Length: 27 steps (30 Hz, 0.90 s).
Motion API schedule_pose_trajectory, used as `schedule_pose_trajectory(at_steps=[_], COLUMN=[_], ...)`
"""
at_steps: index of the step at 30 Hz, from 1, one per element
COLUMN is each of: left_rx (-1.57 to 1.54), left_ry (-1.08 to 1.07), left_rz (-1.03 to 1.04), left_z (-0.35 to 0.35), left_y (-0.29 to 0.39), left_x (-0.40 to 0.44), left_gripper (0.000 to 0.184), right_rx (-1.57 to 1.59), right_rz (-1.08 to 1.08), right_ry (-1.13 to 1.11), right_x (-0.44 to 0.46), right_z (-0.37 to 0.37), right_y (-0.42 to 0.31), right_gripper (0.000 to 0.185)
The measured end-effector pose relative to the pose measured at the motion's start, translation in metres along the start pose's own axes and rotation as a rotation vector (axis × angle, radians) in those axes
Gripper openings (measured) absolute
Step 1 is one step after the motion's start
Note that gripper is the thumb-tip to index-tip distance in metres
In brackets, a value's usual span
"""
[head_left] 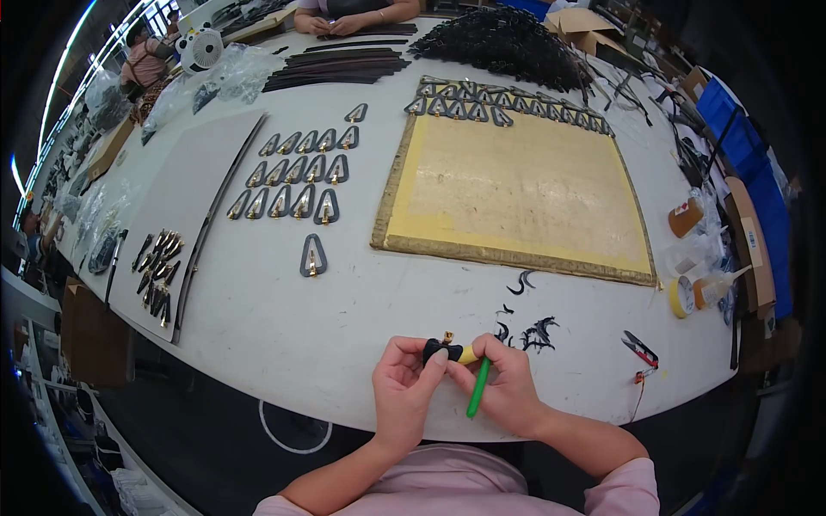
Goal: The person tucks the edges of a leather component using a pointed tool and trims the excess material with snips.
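Left hand: the left hand pinched a small curved black piece between thumb and fingers, the thumb lying across its near face.
Right hand: the right hand had its fingers curled closed around a slim bright-green stick-like tool, whose lower end pointed down toward the wearer; its fingertips lay close beside the black piece.
Work piece: held just above the near edge of the white tabletop, between the two hands; a small gold-coloured metal fitting stood up from its far side.
Yellow patch: seen at the right fingertips; could not tell whether it wrapped a finger or the tool.
Trimmings: curled black scraps lay beyond the right hand.
Snips: red-and-black handled metal snips rested right of the scraps.
Triangles: grey triangular loops with gold fittings lay in three rows of five, left of centre; one lay alone nearer the wearer.
Board: a tan rectangular board with yellow borders carried more loops along its far edge.
Far side: a co-worker's hands met near long dark strips.
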<state>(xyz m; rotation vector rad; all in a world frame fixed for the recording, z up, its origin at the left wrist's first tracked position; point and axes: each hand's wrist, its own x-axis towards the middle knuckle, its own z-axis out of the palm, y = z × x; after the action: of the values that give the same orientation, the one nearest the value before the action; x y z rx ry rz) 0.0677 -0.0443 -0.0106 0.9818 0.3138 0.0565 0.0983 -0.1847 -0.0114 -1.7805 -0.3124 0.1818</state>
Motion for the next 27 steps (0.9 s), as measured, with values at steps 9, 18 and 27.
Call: schedule_pose_trajectory(at_steps=[9,18,27], left_rx=[-0.017,-0.03,-0.056], left_ry=[0.078,0.11,0.058], left_rz=[0.045,0.025,-0.016], left_z=[0.006,0.003,-0.001], left_y=[-0.003,-0.002,0.004], left_x=[0.0,0.0,-0.002], left_gripper=[0.013,0.012,0.01], right_rx=[-0.041,-0.121,-0.142], right_rz=[-0.073,-0.128,-0.103], right_ry=[0.03,0.06,0.033], right_x=[-0.001,0.0,0.003], right_z=[0.007,0.013,0.006], right_y=[-0.002,-0.006,-0.011], right_gripper=[0.023,0.023,0.023])
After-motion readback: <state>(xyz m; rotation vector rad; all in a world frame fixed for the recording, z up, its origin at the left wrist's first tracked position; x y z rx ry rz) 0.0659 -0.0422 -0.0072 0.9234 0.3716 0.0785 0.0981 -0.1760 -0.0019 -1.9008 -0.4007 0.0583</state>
